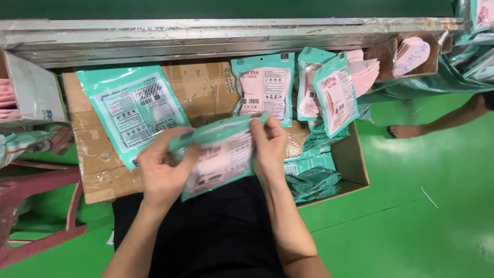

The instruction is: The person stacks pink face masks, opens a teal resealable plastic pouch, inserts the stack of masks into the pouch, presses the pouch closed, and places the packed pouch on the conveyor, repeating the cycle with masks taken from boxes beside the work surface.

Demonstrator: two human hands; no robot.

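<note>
So both hands are on one teal pouch with pink stuff inside, held up over the lap just near of the flattened cardboard that's serving as a worktop. The left hand is pinched on the pouch's left edge, thumb on top and fingers curled under, and the right hand is clamped on the top right corner with the fingertips pressing along the opening. The pouch is tilted and a bit motion-blurred, so I can't tell if the seal strip is actually shut all the way across. That's my main worry: if the press skips a stretch, the mouth stays gaping and the pink pieces could slide out. The grip is also only on the edges, so slick film could slip and drop onto the lap or the green floor. Further away there's a big empty teal bag lying flat on the cardboard and filled pouches leaning against the far metal rail, with another one tilted to the right. Those look wobbly, and a bumped elbow could topple them into the open box of dark green bags on the right. Somebody's bare foot is on the floor far right too.
</note>
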